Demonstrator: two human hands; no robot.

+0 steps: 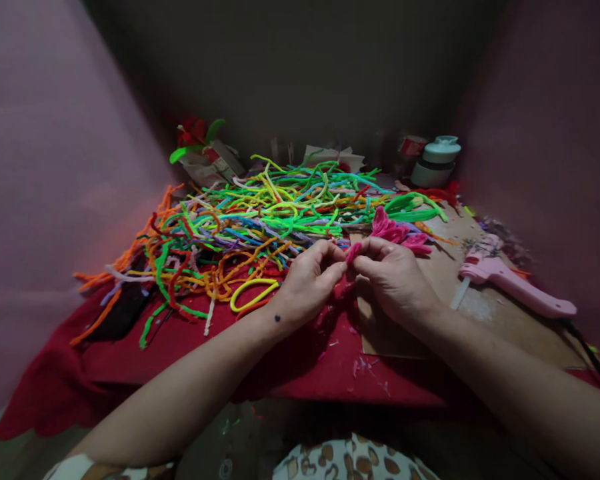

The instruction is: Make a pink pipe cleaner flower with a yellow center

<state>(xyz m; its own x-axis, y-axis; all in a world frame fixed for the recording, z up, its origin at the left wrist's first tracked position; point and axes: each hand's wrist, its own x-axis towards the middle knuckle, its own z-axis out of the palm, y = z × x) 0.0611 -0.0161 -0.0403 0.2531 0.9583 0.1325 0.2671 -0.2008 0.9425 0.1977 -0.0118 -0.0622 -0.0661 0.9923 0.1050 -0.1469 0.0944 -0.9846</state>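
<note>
You are pinching a short pink pipe cleaner (353, 252) between the fingers of your left hand (307, 283) and right hand (395, 280), both clenched on it, just above the desk (130, 353), near the colourful pile (240, 227) and the glue gun (515, 283).

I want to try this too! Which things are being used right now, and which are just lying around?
In use:
left hand and right hand, both pinching the pink pipe cleaner

Lying around:
pile of pipe cleaners
pink loops
glue gun
cardboard
white bottle
red cloth
</note>
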